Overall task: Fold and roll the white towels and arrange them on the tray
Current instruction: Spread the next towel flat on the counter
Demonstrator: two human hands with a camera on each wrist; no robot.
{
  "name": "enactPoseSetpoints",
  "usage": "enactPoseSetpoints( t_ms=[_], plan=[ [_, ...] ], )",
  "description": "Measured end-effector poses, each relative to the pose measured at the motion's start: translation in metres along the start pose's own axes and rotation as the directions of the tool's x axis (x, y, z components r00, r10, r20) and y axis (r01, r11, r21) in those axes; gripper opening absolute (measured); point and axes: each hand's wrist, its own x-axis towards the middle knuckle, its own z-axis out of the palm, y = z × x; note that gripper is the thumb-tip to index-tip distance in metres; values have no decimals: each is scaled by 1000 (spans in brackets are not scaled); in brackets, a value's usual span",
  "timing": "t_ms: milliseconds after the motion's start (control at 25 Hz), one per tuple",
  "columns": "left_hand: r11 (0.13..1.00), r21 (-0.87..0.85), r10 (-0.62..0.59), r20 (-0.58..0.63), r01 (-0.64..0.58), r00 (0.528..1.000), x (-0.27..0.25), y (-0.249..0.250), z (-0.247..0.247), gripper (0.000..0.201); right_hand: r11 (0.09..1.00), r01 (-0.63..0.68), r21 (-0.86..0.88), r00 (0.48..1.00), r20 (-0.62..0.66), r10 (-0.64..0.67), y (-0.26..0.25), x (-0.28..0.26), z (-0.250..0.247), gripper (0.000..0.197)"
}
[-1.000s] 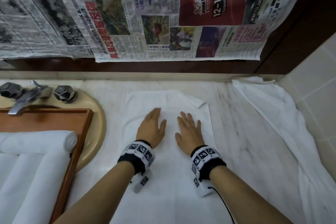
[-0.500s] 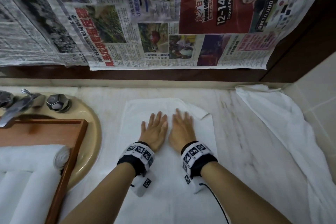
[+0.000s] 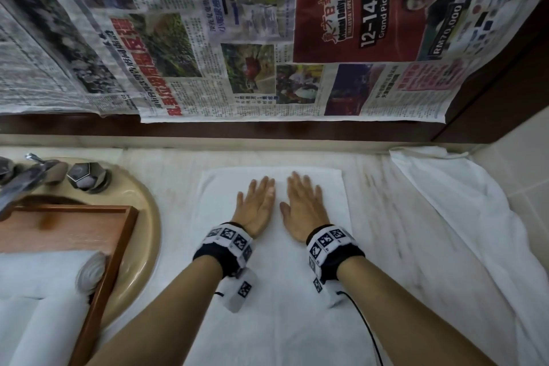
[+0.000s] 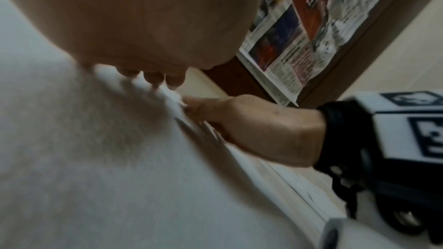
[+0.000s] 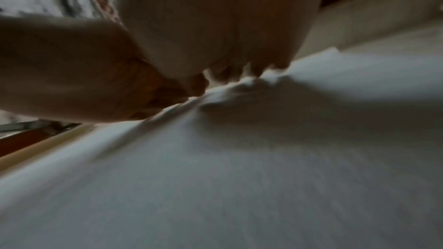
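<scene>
flat palms smoothing the folded towel

both grips are lying released, neither one grasping anything: the left hand and the right hand are pressing flat, side by side, on the folded towel, fingers straight and reaching toward its far edge. the wrist views are agreeing, showing fingertips bearing down on the cloth near that edge, where it is bunching slightly under the right hand's fingers.

the folded towel is lying as a long strip in the middle of the table, running from the near edge toward the back edge, its far end stopping short of the back. a second towel, still unfolded, is lying spread along the right edge toward the back right corner. at the left edge, the wooden tray is sitting over the sink, already carrying rolled towels against its right wall.

judging from this, the folding step is ending and the flattening is in hand; rolling is not yet begun. the next move is likely calling for the fingers to curl under one short end, tuck it tight and even, and roll along the strip with equal pressure from both hands, so the roll is staying straight and matching those on the tray. a loose first turn would be risking a slack or tapering roll.
</scene>
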Motion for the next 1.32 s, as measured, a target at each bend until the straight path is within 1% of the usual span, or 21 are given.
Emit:
enactPoseSetpoints(
  t_ms=[40,80,160,240,360,480,600,680,800,880,920,960,1000,1040,1080,1120,1160,1200,1240,1280,1320],
  plan=[
    [999,31,31,29,-32,999,2,1,7,51,995,103,12,993,54,-103,3,0,3,63],
    [995,88,38,36,-41,999,4,-4,9,50,992,126,13,988,85,-127,10,3,5,61],
    [977,209,23,33,-30,999,8,-19,4,50,999,45,7,995,87,-46,31,10,5,60],
    [962,272,-6,24,0,1000,6,-31,-5,50,1000,2,-7,994,107,-2,46,13,3,61],
    [952,301,-53,3,50,999,7,-42,-17,49,999,-47,-5,989,137,47,61,15,-4,63],
    [939,318,-121,-41,128,992,8,-60,-31,50,995,-100,-29,984,144,103,75,14,-8,67],
    [916,323,-215,-109,239,970,3,-80,-41,55,990,-133,-56,980,142,140,78,11,-8,73],
    [894,345,-254,-140,287,957,3,-85,-43,58,987,-156,-46,976,148,162,77,12,-8,77],
    [881,357,-279,-138,311,950,5,-79,-49,62,976,-204,-82,959,186,216,69,12,-19,81],
    [889,351,-251,-163,294,954,-4,-67,-52,63,973,-223,-60,964,136,229,54,-2,-25,79],
    [904,343,-216,-147,254,965,-15,-57,-46,63,985,-168,-34,978,117,171,43,-18,-21,78],
    [924,338,-154,-102,180,983,-29,-46,-35,62,998,-62,-11,991,114,63,29,-38,-9,76],
    [936,342,-79,-29,84,996,-48,-36,-17,61,998,64,-21,988,142,-60,14,-62,8,74],
    [936,351,-14,55,-6,998,-67,-33,3,60,983,177,-46,967,193,-165,4,-88,26,73],
    [932,358,16,128,-61,992,-88,-38,18,59,969,235,-73,949,234,-212,1,-111,40,73],
    [924,378,10,135,-61,991,-101,-51,24,60,974,208,-94,954,237,-181,8,-124,49,73],
    [918,396,-36,83,0,996,-107,-69,21,62,992,102,-80,973,213,-83,22,-128,53,73],
    [917,384,-114,2,105,993,-111,-85,12,62,997,-64,-46,982,174,71,36,-131,51,72],
    [917,329,-213,-74,225,974,-112,-96,1,62,967,-256,-8,956,148,255,49,-132,46,72],
    [908,285,-285,-115,307,951,-116,-101,-6,62,922,-386,-16,912,142,384,53,-139,39,74],
    [916,258,-288,-116,309,951,-124,-94,-5,63,914,-406,-14,906,129,404,44,-150,38,75]
  ],
)
